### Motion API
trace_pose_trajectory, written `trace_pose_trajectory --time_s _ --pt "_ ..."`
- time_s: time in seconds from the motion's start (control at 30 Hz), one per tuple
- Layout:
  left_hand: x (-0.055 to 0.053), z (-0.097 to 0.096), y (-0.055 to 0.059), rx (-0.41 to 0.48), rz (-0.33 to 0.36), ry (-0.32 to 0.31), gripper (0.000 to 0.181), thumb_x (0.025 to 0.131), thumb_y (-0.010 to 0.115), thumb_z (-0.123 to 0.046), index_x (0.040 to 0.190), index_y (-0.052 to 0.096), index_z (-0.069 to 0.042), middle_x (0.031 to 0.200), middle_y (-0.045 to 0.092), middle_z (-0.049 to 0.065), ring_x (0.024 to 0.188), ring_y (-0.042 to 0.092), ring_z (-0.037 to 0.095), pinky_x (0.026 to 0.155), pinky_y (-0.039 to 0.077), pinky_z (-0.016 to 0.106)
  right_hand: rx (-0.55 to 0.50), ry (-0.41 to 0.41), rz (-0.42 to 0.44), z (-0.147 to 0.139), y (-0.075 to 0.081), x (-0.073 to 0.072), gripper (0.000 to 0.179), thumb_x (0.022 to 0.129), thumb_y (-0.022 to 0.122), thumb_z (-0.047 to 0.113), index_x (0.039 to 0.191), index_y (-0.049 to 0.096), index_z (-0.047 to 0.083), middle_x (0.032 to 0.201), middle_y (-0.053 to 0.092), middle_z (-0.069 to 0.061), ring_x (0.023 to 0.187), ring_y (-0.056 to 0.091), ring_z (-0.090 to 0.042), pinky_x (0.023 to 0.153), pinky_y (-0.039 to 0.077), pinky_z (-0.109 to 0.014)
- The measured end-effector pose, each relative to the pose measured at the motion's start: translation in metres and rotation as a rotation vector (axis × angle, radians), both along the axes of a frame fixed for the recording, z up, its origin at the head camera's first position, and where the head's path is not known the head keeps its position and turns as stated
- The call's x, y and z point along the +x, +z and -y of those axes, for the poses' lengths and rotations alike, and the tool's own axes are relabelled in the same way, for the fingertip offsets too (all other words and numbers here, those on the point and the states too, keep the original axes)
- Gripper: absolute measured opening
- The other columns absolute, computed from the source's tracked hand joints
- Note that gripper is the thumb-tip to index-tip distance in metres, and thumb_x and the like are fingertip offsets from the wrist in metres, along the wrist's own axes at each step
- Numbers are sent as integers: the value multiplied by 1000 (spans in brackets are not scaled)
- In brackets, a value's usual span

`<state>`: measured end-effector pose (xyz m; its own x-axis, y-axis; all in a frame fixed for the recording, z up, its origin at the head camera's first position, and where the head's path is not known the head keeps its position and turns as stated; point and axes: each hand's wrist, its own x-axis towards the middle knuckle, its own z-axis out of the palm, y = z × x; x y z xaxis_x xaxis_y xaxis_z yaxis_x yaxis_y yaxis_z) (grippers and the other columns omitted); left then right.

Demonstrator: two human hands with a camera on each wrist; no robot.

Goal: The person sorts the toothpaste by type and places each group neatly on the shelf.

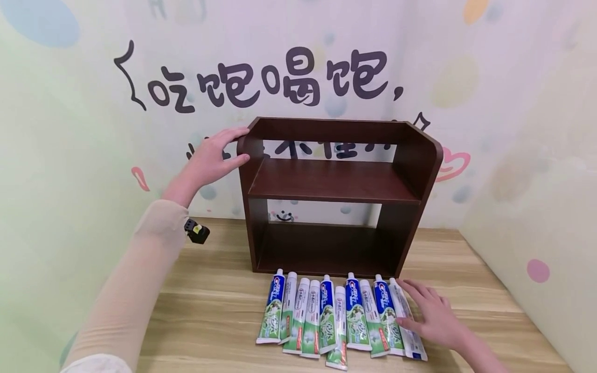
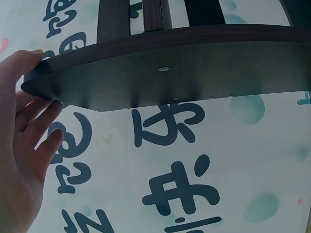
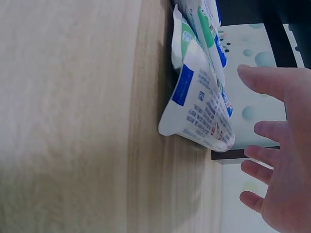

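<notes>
A dark brown two-tier wooden shelf (image 1: 333, 180) stands on the table. My left hand (image 1: 210, 159) holds its upper left corner, with thumb and fingers on either side of the side panel's edge (image 2: 160, 73). Before the shelf lies a row of several toothpaste tubes (image 1: 356, 318), blue-green and white-green, caps towards the shelf. My right hand (image 1: 436, 317) is at the right end of the row, beside a white tube (image 3: 199, 109) with a blue strip at its flat end. Its fingers are spread, and a gap shows between them and that tube in the right wrist view.
A small black object (image 1: 198, 231) with a yellow-green mark appears beside my left forearm. The wood-grain table (image 1: 205, 300) meets a printed wall (image 1: 289, 31) close behind the shelf, and another wall (image 1: 531, 207) runs along the right side.
</notes>
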<state>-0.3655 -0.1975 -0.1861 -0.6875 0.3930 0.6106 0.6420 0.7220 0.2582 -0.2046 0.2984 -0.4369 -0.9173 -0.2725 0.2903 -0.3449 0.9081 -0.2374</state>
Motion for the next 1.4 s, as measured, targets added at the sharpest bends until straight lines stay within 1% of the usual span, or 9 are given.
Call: trace_pose_trajectory --time_s 0.17,0.33,0.47,0.6,0.83,0.97,1.1,1.23,1.4 --pt "0 1 0 11 -5 -19 57 92 69 -20 144 50 -7 151 49 13 139 47 32 116 40 49 3 4 17 1 -4 0 82 78 76 50 145 48 13 141 54 -17 124 52 -44 87 43 -70" --pt "1 0 2 19 -14 -64 57 90 70 -17 142 51 -4 149 50 15 136 50 32 112 45 46 7 -2 39 1 -8 -2 72 77 77 47 137 57 14 135 57 -15 121 54 -40 84 45 -61" --pt "1 1 2 18 -17 -59 56 89 71 -16 141 52 -3 147 52 16 134 52 32 111 47 46 -9 6 60 1 -10 -4 69 75 80 43 134 59 14 130 57 -15 117 57 -36 85 48 -58" --pt "1 2 2 15 -24 -53 56 89 71 -15 140 52 -2 146 52 17 134 52 33 112 46 46 -54 38 104 1 -11 -6 75 73 83 41 136 56 9 129 54 -20 114 58 -38 90 52 -61" --pt "2 1 4 -31 -35 -47 58 90 70 -17 143 49 -3 148 50 17 140 46 34 117 39 48 -87 59 245 3 -8 -5 95 67 87 43 144 46 5 137 41 -29 119 53 -45 92 50 -67" --pt "2 -1 5 -54 -17 -43 59 91 69 -18 145 48 -4 150 49 17 142 44 34 119 37 48 -106 56 318 3 -6 -4 98 66 88 39 146 42 5 139 36 -30 119 50 -46 92 49 -68" --pt "2 -1 6 -66 0 -32 59 92 68 -18 145 47 -3 150 48 18 142 43 34 120 35 49 -129 63 340 5 -5 -4 98 64 88 33 146 42 5 138 35 -32 117 50 -47 91 49 -68" --pt "3 0 6 -66 11 -26 58 92 67 -16 145 47 -2 150 48 19 142 42 35 120 35 49 -134 57 342 7 -3 -4 99 61 88 26 146 42 4 138 34 -34 113 52 -44 89 52 -61" --pt "4 -1 8 -52 12 -41 57 92 67 -15 144 47 -1 151 47 19 142 42 35 119 36 48 -127 28 391 8 2 -8 99 59 84 17 147 39 4 135 34 -33 99 54 -31 79 52 -44"
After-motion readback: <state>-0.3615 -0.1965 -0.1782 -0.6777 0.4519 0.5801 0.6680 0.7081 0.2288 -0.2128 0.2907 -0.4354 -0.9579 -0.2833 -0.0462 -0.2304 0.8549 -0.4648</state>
